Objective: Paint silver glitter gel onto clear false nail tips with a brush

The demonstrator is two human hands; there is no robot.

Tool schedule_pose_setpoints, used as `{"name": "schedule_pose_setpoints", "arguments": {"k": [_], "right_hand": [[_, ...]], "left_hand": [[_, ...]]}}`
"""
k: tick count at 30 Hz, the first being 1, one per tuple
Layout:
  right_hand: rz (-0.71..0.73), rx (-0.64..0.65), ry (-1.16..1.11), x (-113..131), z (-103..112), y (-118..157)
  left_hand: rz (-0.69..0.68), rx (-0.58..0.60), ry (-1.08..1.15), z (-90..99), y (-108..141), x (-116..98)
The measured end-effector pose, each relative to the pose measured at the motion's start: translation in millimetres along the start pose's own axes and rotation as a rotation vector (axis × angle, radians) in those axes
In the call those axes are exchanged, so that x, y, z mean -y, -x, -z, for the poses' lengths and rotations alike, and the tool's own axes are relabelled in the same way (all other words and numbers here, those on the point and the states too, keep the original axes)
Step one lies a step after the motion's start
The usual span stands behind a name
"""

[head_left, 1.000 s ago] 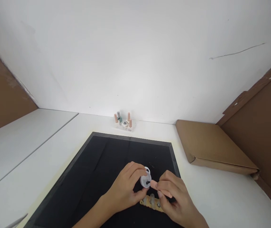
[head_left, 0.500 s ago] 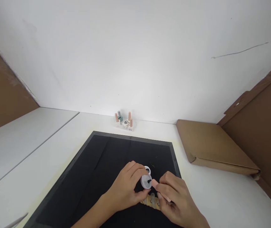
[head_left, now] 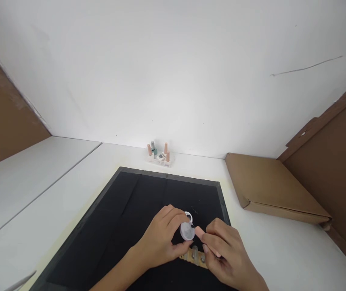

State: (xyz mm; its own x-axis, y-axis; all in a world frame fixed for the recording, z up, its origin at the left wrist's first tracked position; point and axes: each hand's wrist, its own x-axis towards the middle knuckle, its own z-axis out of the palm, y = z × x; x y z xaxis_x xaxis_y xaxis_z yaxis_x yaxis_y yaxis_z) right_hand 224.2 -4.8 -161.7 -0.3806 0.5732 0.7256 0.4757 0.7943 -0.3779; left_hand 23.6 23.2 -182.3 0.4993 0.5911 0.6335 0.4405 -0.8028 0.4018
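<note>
Your left hand (head_left: 162, 239) pinched a small whitish cup (head_left: 187, 232) between thumb and fingers above the black mat (head_left: 148, 194), while your right hand (head_left: 229, 252) had its fingers closed around a pink-handled brush (head_left: 199, 232), dark tip at the cup's rim. Both were already in hand, and brushing seemed under way; how much remained, I couldn't tell. The yellowish strip (head_left: 199, 262) lay just below your hands.
</note>
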Motion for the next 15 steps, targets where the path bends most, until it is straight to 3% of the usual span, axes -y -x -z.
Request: {"name": "schedule_pose_setpoints", "arguments": {"k": [5, 9, 12, 15], "right_hand": [[-0.182, -0.160, -0.182, 0, -3, 7], [-0.526, -0.339, -0.356, -3, -6, 9], [-0.779, -0.409, -0.507, -6, -7, 7], [-0.941, -0.450, -0.639, -6, -4, 3]], "left_hand": [[0.027, 0.020, -0.022, 0.6, 2, 1], [0.147, 0.057, -0.089, 1.3, 2, 7], [0.225, 0.059, -0.125, 0.6, 2, 14], [0.300, 0.079, -0.150, -1.8, 4, 20]]}}
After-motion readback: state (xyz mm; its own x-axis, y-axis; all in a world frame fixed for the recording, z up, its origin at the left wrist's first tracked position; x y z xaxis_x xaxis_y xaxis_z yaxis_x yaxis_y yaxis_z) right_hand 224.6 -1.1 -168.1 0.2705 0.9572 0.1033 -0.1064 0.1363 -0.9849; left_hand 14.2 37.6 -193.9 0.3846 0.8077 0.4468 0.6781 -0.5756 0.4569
